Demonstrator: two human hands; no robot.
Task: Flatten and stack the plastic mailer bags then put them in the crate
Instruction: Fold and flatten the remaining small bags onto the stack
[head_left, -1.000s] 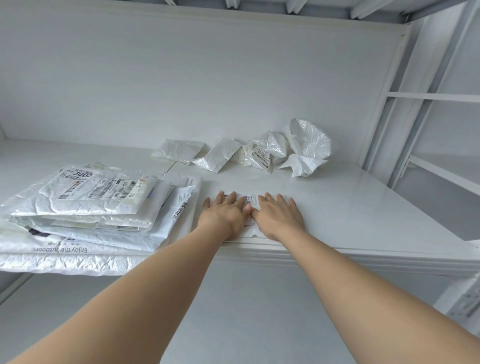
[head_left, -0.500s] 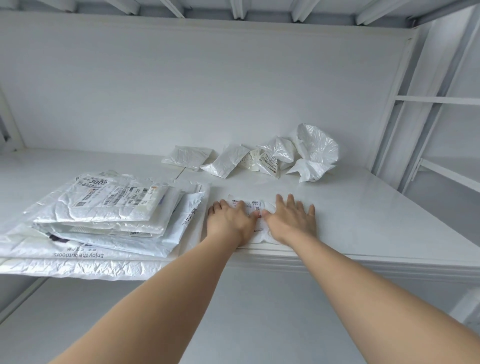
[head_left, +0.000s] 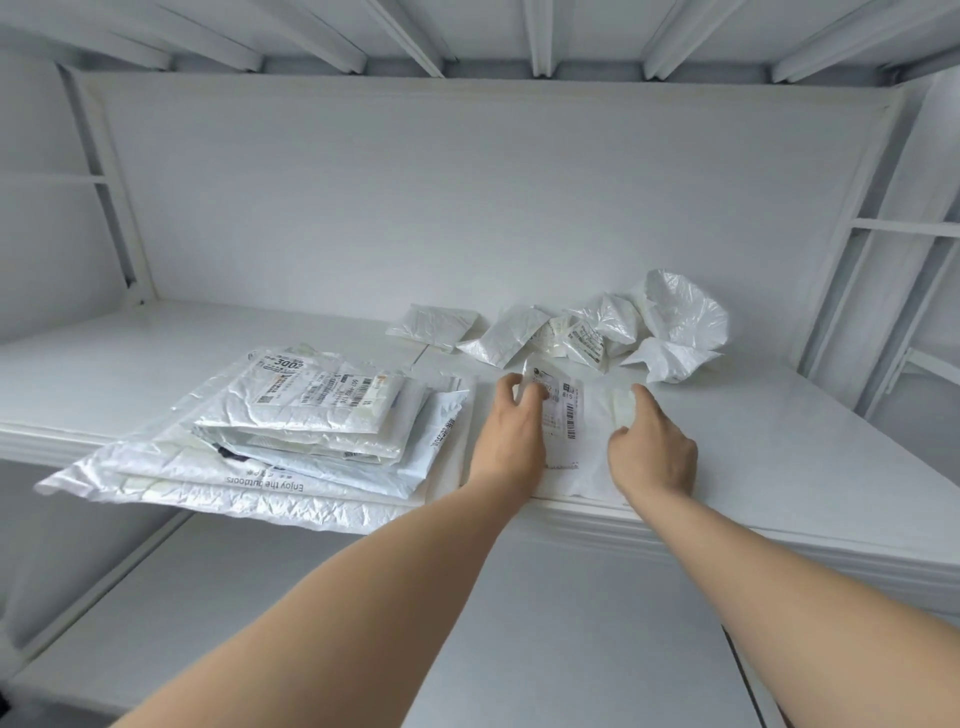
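A small white mailer bag (head_left: 576, 436) with a barcode label lies near the shelf's front edge. My left hand (head_left: 511, 436) pinches its far left edge, and that corner stands lifted off the shelf. My right hand (head_left: 652, 449) has its fingers curled onto a fold on the bag's right side. To the left sits a stack of flattened mailer bags (head_left: 311, 431), overhanging the front edge. At the back right lies a heap of crumpled mailer bags (head_left: 623, 332). No crate is in view.
Everything lies on a white shelf (head_left: 779, 447) with a back wall and white metal uprights (head_left: 872, 291) at the right. A lower shelf (head_left: 519, 623) runs under my forearms. Ribs of the shelf above (head_left: 535, 36) cross overhead.
Both hands lay flat, pressing the small bag side by side. Now they have spread apart, their fingers curled onto the bag, and its far left corner is raised. The camera has moved closer.
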